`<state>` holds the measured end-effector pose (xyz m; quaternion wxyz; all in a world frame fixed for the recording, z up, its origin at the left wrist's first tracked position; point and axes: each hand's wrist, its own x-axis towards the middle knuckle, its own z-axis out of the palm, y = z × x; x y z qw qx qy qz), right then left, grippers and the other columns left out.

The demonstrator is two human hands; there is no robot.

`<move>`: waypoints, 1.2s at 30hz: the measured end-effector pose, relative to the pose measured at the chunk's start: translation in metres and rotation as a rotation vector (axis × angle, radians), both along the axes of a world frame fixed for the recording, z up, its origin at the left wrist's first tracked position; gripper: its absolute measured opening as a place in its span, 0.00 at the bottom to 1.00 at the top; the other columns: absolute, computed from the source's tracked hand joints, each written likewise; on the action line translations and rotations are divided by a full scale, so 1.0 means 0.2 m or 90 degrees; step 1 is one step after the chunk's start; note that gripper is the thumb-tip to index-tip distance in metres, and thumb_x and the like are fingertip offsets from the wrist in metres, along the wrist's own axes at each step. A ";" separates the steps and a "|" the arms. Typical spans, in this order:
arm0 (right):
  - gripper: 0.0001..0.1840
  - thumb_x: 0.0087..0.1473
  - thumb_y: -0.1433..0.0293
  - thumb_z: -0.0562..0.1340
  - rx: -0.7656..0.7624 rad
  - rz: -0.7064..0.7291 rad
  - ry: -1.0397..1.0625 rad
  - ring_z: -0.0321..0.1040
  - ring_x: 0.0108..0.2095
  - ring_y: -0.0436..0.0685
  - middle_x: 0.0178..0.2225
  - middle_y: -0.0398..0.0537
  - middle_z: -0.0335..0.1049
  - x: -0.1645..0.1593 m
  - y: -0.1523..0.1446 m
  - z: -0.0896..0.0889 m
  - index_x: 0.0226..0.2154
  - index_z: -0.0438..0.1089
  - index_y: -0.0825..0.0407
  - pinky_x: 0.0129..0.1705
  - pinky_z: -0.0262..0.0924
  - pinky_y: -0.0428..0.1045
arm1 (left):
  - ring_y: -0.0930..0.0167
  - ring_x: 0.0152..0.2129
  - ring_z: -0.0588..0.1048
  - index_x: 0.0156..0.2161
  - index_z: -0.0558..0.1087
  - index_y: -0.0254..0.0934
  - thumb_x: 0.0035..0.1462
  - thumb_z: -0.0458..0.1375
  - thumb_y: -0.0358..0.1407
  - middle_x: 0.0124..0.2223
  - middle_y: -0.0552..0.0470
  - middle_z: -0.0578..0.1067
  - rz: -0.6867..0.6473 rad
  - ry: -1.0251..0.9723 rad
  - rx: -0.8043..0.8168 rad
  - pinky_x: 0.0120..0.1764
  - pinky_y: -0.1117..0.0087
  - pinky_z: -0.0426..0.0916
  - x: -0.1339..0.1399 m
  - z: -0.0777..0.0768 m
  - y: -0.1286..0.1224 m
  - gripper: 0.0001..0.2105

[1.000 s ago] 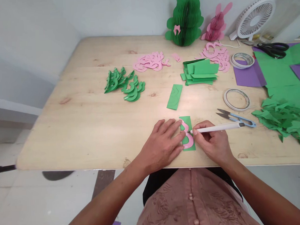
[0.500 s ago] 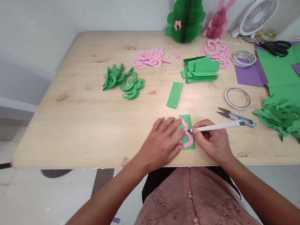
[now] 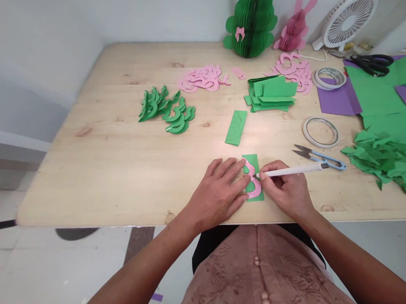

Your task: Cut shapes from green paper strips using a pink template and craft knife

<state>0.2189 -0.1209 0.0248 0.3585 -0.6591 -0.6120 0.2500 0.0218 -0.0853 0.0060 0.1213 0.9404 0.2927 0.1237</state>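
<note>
On the pale wooden surface (image 3: 112,160), the pink paper template (image 3: 257,188) lies on top of a green paper strip (image 3: 251,158), close to the near edge and between the two hands. The strip's long axis runs from 12 to 6 o'clock, and the template is laid the same way. The left hand (image 3: 213,197) comes in from the template's 9 o'clock side, palm down with fingers spread; its fingertips rest on the template's left part. The right hand (image 3: 288,194) is just beside the strip at about 4 o'clock, its thumb and fingers closed round a white pen (image 3: 296,169). The pen's tail points to about 3 o'clock and its tip to 9, at the narrow waist between the template's lobes; whether the tip touches the green cannot be told. Both hands are near, but the left is the one on the template.

The template reads like a figure 3: a smaller upper lobe, a wider lower one, flat and slightly glossy, its left part hidden under fingers. A second green strip (image 3: 236,128), marked with a wavy outline, lies tilted at about 11 o'clock from it. Blue-handled snips (image 3: 319,157) lie between 2 and 3 o'clock, beyond the right hand.
</note>
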 end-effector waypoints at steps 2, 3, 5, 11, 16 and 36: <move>0.06 0.52 0.66 0.60 -0.003 -0.002 0.000 0.54 0.15 0.46 0.17 0.37 0.65 0.00 0.00 0.00 0.26 0.68 0.49 0.17 0.48 0.44 | 0.56 0.62 0.60 0.56 0.69 0.39 0.65 0.51 0.39 0.66 0.44 0.62 -0.001 -0.001 0.001 0.63 0.49 0.54 0.00 0.00 0.00 0.16; 0.06 0.52 0.66 0.60 -0.001 -0.003 0.000 0.55 0.15 0.46 0.17 0.37 0.65 0.00 0.00 0.00 0.26 0.68 0.49 0.17 0.48 0.44 | 0.56 0.62 0.60 0.56 0.69 0.39 0.65 0.51 0.39 0.66 0.44 0.62 -0.002 -0.001 0.001 0.63 0.49 0.54 0.00 0.00 0.00 0.16; 0.06 0.52 0.66 0.60 0.001 -0.001 0.002 0.55 0.15 0.46 0.17 0.37 0.65 0.00 0.00 0.00 0.26 0.68 0.49 0.17 0.49 0.44 | 0.56 0.62 0.60 0.56 0.69 0.39 0.65 0.51 0.39 0.66 0.44 0.62 -0.001 0.001 -0.002 0.63 0.49 0.54 0.00 0.00 0.00 0.16; 0.06 0.52 0.66 0.60 -0.003 0.000 0.004 0.58 0.16 0.47 0.18 0.39 0.67 0.00 0.00 0.00 0.26 0.68 0.49 0.18 0.52 0.44 | 0.56 0.62 0.60 0.56 0.69 0.39 0.65 0.51 0.39 0.66 0.43 0.62 0.001 0.001 -0.006 0.62 0.48 0.54 0.00 0.01 0.00 0.17; 0.06 0.52 0.66 0.60 -0.008 -0.012 -0.003 0.54 0.14 0.47 0.16 0.37 0.64 -0.01 0.00 0.00 0.25 0.68 0.49 0.16 0.48 0.44 | 0.56 0.62 0.60 0.56 0.70 0.39 0.65 0.52 0.38 0.66 0.43 0.63 0.000 -0.004 -0.002 0.62 0.48 0.54 0.00 0.01 0.00 0.16; 0.05 0.51 0.67 0.61 -0.004 -0.020 0.011 0.52 0.13 0.46 0.15 0.36 0.61 0.00 0.00 0.00 0.26 0.69 0.49 0.16 0.46 0.45 | 0.56 0.62 0.60 0.56 0.69 0.39 0.66 0.50 0.39 0.66 0.43 0.62 -0.001 0.007 -0.007 0.62 0.49 0.53 0.00 0.01 0.00 0.16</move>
